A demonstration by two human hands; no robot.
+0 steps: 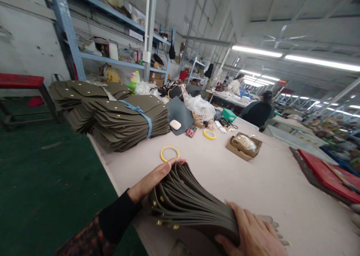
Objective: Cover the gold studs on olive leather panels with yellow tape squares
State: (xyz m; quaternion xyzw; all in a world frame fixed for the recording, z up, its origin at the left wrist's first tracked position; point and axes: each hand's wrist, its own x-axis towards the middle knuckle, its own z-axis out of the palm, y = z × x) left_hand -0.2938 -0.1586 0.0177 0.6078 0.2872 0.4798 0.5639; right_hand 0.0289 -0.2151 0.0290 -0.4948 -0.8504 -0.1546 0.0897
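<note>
A thick stack of olive-grey leather-like panels [197,201] is held between my hands at the table's near edge. Its left end curls upward with the layers fanned apart, and small yellow-gold metal pieces show along that end. My left hand [153,178] grips the curled end, its fingers partly hidden behind the layers. Toward the other end, my right hand [254,229] is wrapped over the stack, thumb below and fingers on top. A few panel tips poke out past the right hand. Just behind the left fingertips lies a yellow tape roll [169,148].
Bundled panels [126,121] tied with a blue strip [137,109] are piled at the table's [209,156] left edge. Farther back are a second tape roll [209,134], a white oval object [175,125] and a cardboard box [239,153]. A person [260,110] sits beyond the table.
</note>
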